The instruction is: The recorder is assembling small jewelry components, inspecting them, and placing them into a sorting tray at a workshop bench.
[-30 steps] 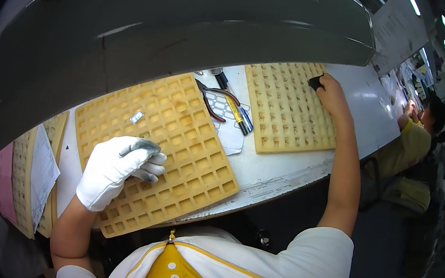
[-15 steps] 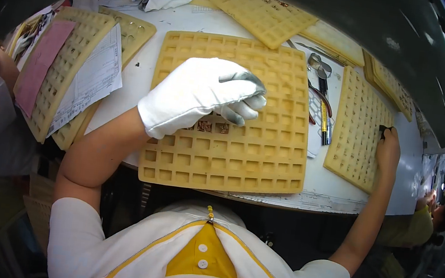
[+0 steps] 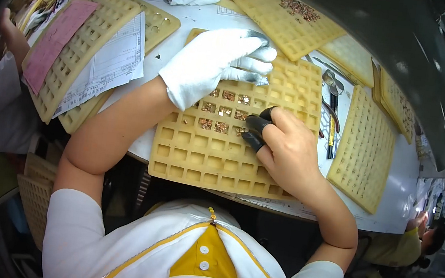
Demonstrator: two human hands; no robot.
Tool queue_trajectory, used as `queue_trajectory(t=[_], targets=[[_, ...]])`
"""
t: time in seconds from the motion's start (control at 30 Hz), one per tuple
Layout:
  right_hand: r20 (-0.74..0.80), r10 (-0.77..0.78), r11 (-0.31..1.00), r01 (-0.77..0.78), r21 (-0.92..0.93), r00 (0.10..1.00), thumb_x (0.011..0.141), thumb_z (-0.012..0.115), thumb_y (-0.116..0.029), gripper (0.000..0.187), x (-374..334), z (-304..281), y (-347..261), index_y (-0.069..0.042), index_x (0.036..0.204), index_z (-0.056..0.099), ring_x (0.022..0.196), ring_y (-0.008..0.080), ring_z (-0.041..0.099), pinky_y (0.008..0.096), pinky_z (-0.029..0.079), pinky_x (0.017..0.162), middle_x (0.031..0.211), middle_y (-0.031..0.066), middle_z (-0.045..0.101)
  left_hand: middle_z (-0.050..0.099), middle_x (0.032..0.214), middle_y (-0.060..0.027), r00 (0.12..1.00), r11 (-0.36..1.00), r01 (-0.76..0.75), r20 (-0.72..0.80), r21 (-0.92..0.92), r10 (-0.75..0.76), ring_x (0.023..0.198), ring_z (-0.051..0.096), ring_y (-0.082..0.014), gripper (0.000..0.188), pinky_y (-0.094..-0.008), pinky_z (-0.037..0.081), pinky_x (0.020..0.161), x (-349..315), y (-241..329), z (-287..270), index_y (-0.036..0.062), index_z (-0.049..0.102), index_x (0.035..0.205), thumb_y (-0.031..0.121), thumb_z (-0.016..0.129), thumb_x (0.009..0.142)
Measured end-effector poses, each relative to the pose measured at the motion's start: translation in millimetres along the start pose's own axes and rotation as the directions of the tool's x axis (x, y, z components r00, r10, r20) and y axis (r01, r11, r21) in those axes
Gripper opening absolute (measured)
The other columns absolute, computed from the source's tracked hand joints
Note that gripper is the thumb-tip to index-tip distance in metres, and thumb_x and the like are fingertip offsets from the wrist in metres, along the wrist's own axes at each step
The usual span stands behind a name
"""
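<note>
My left hand (image 3: 215, 63), in a white glove with grey-stained fingertips, is over the upper left of a yellow compartment tray (image 3: 196, 176). Its fingers curl closed, and a tiny shiny bit shows at one fingertip; what it holds cannot be made out. Several compartments just below it contain small copper-coloured metal pieces (image 3: 223, 111). Black finger covers sit on the thumb and two fingers of my right hand (image 3: 291, 147). These tips reach to the filled compartments at mid-tray, thumb apart from the fingers, with nothing visible gripped between them.
Pliers (image 3: 332, 116) and a yellow-black pen (image 3: 332, 138) lie right of the tray. Another yellow tray (image 3: 362, 150) stands beyond them. Left are trays with a pink sheet (image 3: 59, 44) and a printed form (image 3: 106, 63). A tray with a copper-coloured heap (image 3: 299, 8) lies behind.
My right hand has come from the right-hand tray to the filled compartments of the middle tray. My left hand has shifted up the tray, uncovering more filled compartments. The whole view has tilted slightly.
</note>
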State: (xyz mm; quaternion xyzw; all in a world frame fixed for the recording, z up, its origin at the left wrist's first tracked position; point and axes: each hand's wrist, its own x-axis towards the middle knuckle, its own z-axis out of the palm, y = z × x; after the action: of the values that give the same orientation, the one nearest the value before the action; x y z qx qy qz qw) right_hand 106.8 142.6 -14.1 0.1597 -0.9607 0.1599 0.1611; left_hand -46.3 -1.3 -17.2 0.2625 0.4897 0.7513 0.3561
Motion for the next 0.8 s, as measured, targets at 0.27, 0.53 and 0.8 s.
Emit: queue_trajectory(t=[0.27, 0.53, 0.8], targets=[[-0.024, -0.045, 0.999, 0.044, -0.005, 0.999, 0.051, 0.063, 0.002, 0.023, 2, 14, -3, -0.002, 0.063, 0.044, 0.065, 0.0305, 0.049, 0.0399, 0.042, 0.055, 0.072, 0.0118, 0.045, 0.061, 0.112, -0.0123, 1.000, 0.998, -0.001, 0.013, 0.058, 0.000, 0.102, 0.061, -0.0213, 0.035, -0.0320, 0.049, 0.087, -3, 1, 7, -0.0029, 0.052, 0.117, 0.025, 0.046, 0.096], [0.079, 0.225, 0.911, -0.238, 0.338, 0.971, 0.075, 0.061, -0.002, 0.009, 4, 5, 9, 0.001, 0.076, 0.052, 0.071, 0.0331, 0.051, 0.0392, 0.042, 0.062, 0.080, 0.0140, 0.050, 0.058, 0.118, -0.0120, 0.996, 0.988, 0.053, 0.067, 0.143, -0.063, 0.107, 0.057, -0.0181, 0.044, -0.0313, 0.046, 0.093, -10, -2, 7, -0.0039, 0.048, 0.124, 0.027, 0.052, 0.093], [-0.306, 0.058, 0.995, -0.030, 0.096, 0.950, 0.068, 0.062, 0.005, 0.015, 1, -13, 18, 0.000, 0.082, 0.060, 0.064, 0.0269, 0.052, 0.0344, 0.043, 0.054, 0.077, 0.0107, 0.051, 0.062, 0.108, -0.0146, 0.874, 0.907, 0.419, 0.285, -0.031, -0.394, 0.094, 0.063, -0.0202, 0.040, -0.0290, 0.052, 0.084, -24, -2, 16, -0.0070, 0.052, 0.118, 0.020, 0.058, 0.089]])
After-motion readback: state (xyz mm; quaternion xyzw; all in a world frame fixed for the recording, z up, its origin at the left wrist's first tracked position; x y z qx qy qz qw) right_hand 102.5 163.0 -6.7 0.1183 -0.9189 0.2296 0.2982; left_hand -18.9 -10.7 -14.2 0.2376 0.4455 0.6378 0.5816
